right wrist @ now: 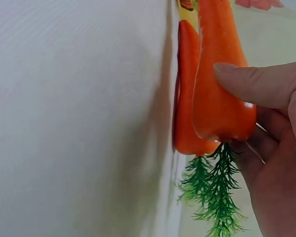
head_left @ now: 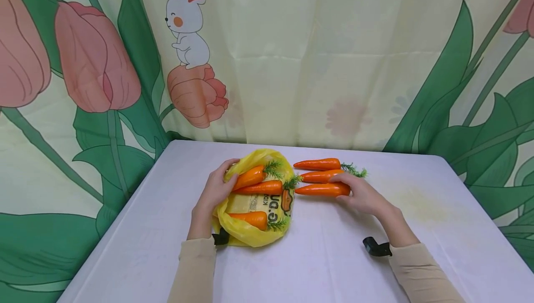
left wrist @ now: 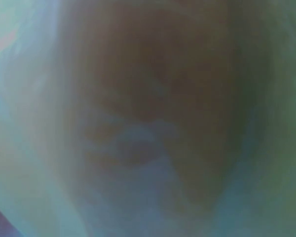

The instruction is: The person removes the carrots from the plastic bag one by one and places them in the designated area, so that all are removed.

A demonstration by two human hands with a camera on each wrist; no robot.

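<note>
My left hand (head_left: 217, 185) grips the left rim of a yellow plastic bag (head_left: 260, 238) lying with its mouth spread. Three orange toy carrots with green tops show in the bag: an upper carrot (head_left: 250, 177), one just below (head_left: 260, 187) and one near the front rim (head_left: 254, 219). To the right, my right hand (head_left: 360, 194) holds the nearest carrot (head_left: 321, 189) by its thick end, tip pointing left. In the right wrist view, the thumb (right wrist: 256, 84) lies across this carrot, its leafy top hanging free. The left wrist view is dark and blurred.
Beyond the held carrot lie a middle carrot (head_left: 319, 176) and a far carrot (head_left: 317, 164), tips pointing left. A white cloth covers the table (head_left: 300, 270). Behind it hangs a curtain (head_left: 283, 62) printed with tulips and a rabbit.
</note>
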